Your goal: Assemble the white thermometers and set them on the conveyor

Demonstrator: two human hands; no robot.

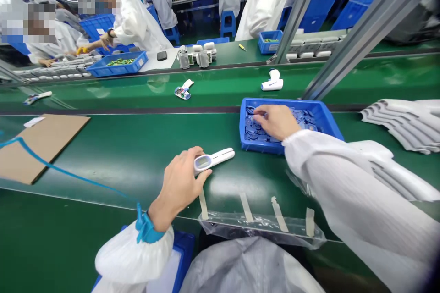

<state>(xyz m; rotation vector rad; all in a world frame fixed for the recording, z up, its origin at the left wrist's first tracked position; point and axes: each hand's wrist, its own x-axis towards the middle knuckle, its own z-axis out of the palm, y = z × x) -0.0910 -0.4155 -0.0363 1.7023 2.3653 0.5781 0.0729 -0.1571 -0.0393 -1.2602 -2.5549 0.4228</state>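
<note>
Left hand [182,178] pinches a white plastic handheld device with a grey display [222,157] at its head, display up, probably to steady it. Right hand [277,121] dips, fingers curled, over small flat blue plastic pieces [255,131]; grip unclear. Rectangular blue plastic bin [325,119] beneath it, likely placed for easy reach.

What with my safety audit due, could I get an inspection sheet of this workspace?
Surface: green bench; four tape strips at its near edge, partly over clear plastic.
Job's things: white device with a small display; blue bin of blue parts.
Clutter: cardboard sheet at left; white shells stacked at right.
Hands: left hand holds the white device; right hand is in the blue bin, its grip unclear.
Cables: blue cord leads toward the blue band on the left wrist.
Surroundings: green strip beyond the bench bearing white units; co-workers in white coats.
</note>
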